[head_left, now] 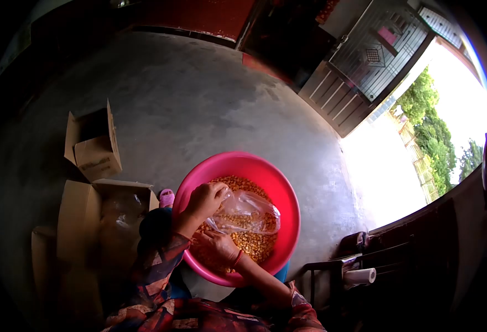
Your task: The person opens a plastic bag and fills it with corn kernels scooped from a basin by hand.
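Note:
A pink basin [291, 202] holds many yellow-orange kernels [254, 246]. Over them lies a clear plastic bag [249, 209], its mouth toward my hands and some kernels showing through its film. My left hand [207, 198] has its fingers closed on the upper edge of the bag's mouth. Lower down, my right hand [219, 246], with a red bangle at the wrist, is at the bag's lower edge, just above the kernels. Its fingertips are partly hidden, and its grip is unclear.
Open cardboard boxes [78, 221] stand at the left, one with clear plastic inside. Another open box [97, 155] is behind them. A pink shoe [166, 197] shows beside the basin. A dark rack with a white roll [359, 276] is at lower right, an open door [370, 61] at upper right.

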`<state>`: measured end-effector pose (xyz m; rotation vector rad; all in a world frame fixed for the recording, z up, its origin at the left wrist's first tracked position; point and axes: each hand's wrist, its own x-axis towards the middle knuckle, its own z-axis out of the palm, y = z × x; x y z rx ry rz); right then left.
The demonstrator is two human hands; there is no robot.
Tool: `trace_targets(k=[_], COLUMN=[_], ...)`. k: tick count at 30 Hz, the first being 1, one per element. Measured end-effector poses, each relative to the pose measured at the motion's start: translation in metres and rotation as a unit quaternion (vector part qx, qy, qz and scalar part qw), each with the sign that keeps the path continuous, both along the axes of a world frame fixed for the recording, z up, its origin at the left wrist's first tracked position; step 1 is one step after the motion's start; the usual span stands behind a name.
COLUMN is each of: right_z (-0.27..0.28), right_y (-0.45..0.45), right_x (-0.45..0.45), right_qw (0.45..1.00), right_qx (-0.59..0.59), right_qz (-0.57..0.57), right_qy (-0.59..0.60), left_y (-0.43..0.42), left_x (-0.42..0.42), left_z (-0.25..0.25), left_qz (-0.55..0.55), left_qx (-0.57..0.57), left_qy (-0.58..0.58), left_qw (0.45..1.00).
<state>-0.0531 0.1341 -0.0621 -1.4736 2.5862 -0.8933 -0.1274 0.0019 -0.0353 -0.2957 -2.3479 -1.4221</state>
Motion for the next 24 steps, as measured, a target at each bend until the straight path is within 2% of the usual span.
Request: trace_targets(k=[2, 3, 5, 7, 8, 9, 11, 13, 15, 17, 19, 20, 21, 23, 24], right_z=[-0.006, -0.011, -0.018, 0.012, 0.037, 0.028, 0.001, 0.012, 0.013, 0.012, 0.016, 0.024, 0.031, 0.04, 0.038], right_y=[0.001, 0.001, 0.005, 0.001, 0.002, 0.008, 0.022, 0.023, 0.021, 0.024, 0.022, 0.027, 0.026, 0.03, 0.03], right_x=[-0.003, -0.004, -0.008, -0.004, -0.004, -0.008, -0.019, -0.018, -0.014, -0.018, -0.021, -0.026, -0.028, -0.041, -0.05], right_qw=[1.0, 0.981, 0.924, 0.778, 0.733, 0.733, 0.625, 0.633, 0.664, 0.658, 0.626, 0.619, 0.626, 0.626, 0.625], right_qx=[-0.018, -0.102, -0.183, -0.337, -0.313, -0.314, -0.349, -0.315, -0.282, -0.27, -0.343, -0.361, -0.349, -0.353, -0.367], right_qz=[-0.008, -0.045, -0.08, -0.15, -0.182, -0.182, -0.099, -0.115, -0.133, -0.092, -0.148, -0.084, -0.163, -0.168, -0.134], right_qy=[0.016, -0.159, -0.325, -0.508, -0.576, -0.575, -0.691, -0.698, -0.68, -0.697, -0.684, -0.693, -0.678, -0.675, -0.676], left_y=[0.0, 0.0, 0.0, 0.0, 0.0, 0.0, 0.0, 0.001, 0.0, 0.001, 0.001, 0.0, -0.001, 0.0, -0.001], left_x=[0.001, 0.002, 0.002, 0.003, 0.003, 0.004, 0.004, 0.002, 0.001, 0.002, 0.001, 0.002, 0.002, 0.0, 0.001], left_z=[0.0, 0.001, 0.003, 0.003, 0.003, 0.003, 0.005, 0.002, -0.002, -0.001, 0.0, 0.0, 0.002, 0.002, 0.004], left_qz=[0.0, 0.004, 0.002, -0.001, 0.002, 0.001, -0.007, -0.006, 0.001, 0.001, -0.002, -0.008, -0.015, -0.021, -0.023], left_qx=[-0.003, -0.008, -0.004, -0.001, -0.002, -0.002, -0.012, -0.008, -0.006, -0.006, -0.003, -0.014, -0.025, -0.016, -0.008], left_qy=[-0.002, -0.009, -0.005, -0.021, -0.022, -0.02, -0.025, -0.015, -0.007, -0.012, -0.008, -0.021, -0.034, -0.031, -0.03], left_qw=[1.0, 1.0, 1.0, 1.0, 1.0, 1.0, 1.0, 1.0, 1.0, 1.0, 1.0, 1.0, 0.999, 0.999, 0.999])
